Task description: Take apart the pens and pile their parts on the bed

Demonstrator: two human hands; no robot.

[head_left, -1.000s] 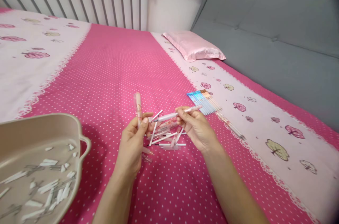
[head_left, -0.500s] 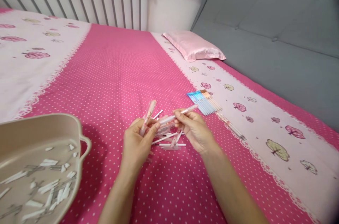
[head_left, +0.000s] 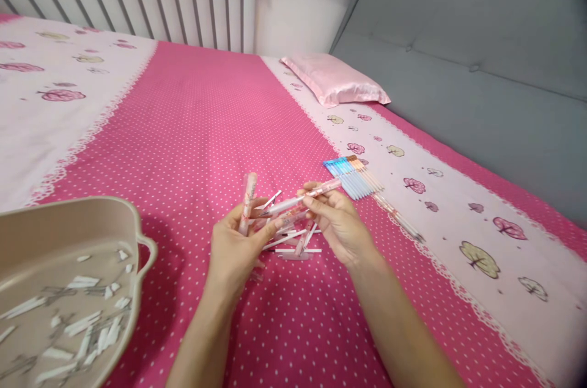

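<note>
My left hand (head_left: pixel 236 247) is closed round a pale pink pen barrel (head_left: pixel 249 192) that stands nearly upright between thumb and fingers. My right hand (head_left: pixel 337 223) pinches a thin pink and white pen insert (head_left: pixel 302 197), which points left toward the left hand, its tip close to the barrel. Under both hands, on the pink dotted bedspread (head_left: pixel 192 131), lies a small heap of loose pen parts (head_left: pixel 293 240).
A beige basin (head_left: pixel 132 223) with several white scraps sits at the near left. A row of assembled blue and orange pens (head_left: pixel 353 177) lies to the right of my hands. A pink pillow (head_left: pixel 332 79) and a grey sofa back (head_left: pixel 481 58) are beyond.
The left hand has swung the barrel from upright to tilted right and back toward upright. The right hand's insert has drawn nearer to the left hand.
</note>
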